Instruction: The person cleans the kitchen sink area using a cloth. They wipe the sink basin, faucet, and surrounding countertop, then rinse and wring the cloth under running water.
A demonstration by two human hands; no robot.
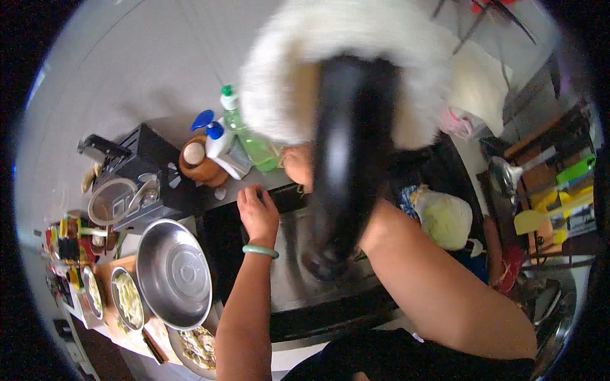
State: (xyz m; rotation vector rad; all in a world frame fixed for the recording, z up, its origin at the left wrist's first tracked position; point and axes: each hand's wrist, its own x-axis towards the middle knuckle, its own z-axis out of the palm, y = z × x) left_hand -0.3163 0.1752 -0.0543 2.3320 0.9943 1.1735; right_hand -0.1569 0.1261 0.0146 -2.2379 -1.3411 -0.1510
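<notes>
My left hand [258,213], with a green bangle [260,252] at its wrist, reaches over the dark rim of a metal sink [289,247]. Its fingers look loosely bent and a little apart, holding nothing that I can see. A large, blurred black curved fixture [349,152], like a faucet, stands close in front of the view. Behind it passes my right forearm, and part of my right hand [297,166] shows on its far side, beside the green dish soap bottle [257,143]. The right fingers are mostly hidden. A white pump bottle [225,152] stands near both hands.
A blurred white fluffy thing [273,82] surrounds the fixture's top. Left are a steel bowl [171,273], a black rack [159,165], a strainer [113,202] and dishes of food [128,301]. At right sit a bagged pale green item [445,219] and hanging utensils [530,221].
</notes>
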